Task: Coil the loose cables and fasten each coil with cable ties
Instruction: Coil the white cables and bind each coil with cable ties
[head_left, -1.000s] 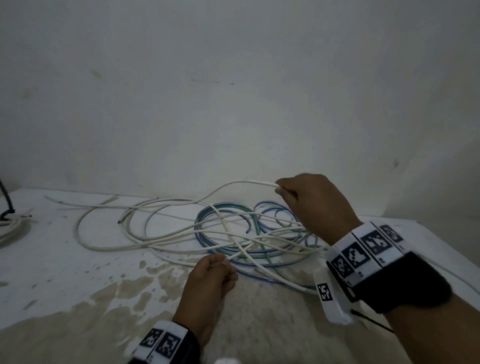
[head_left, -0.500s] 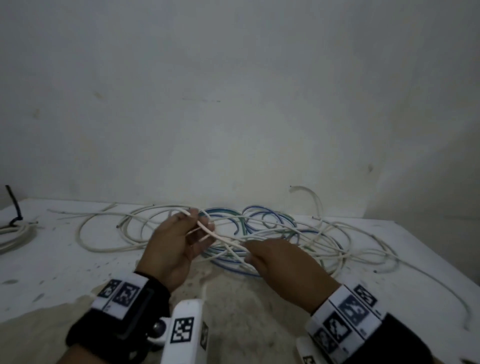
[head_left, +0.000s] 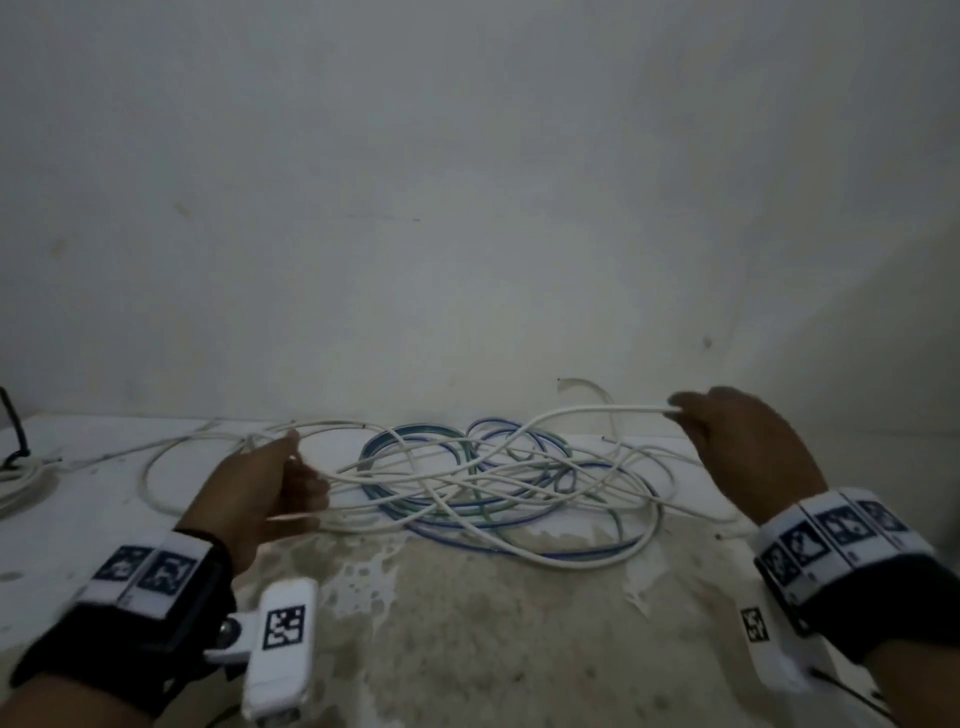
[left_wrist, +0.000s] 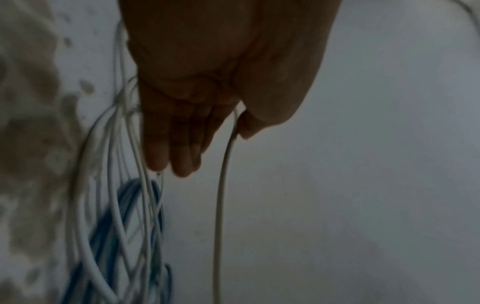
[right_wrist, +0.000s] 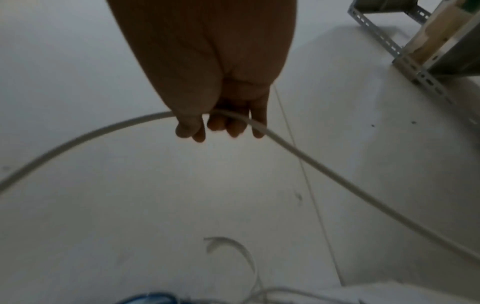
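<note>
Right hand (head_left: 748, 447) moved right, white cable (head_left: 597, 413) in grip.

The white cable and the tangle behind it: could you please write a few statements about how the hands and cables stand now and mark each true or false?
1. The right hand holds a white cable lifted above the table. True.
2. The left hand is empty, flat on the table. False: it holds white cable strands between thumb and fingers.
3. Blue cables lie tangled with the white ones. True.
4. A cable tie is already fastened round a neat coil between the hands. False: the cables there lie in a loose pile, and no tie shows.
5. The two hands touch each other. False: they are wide apart, the pile between them.
</note>
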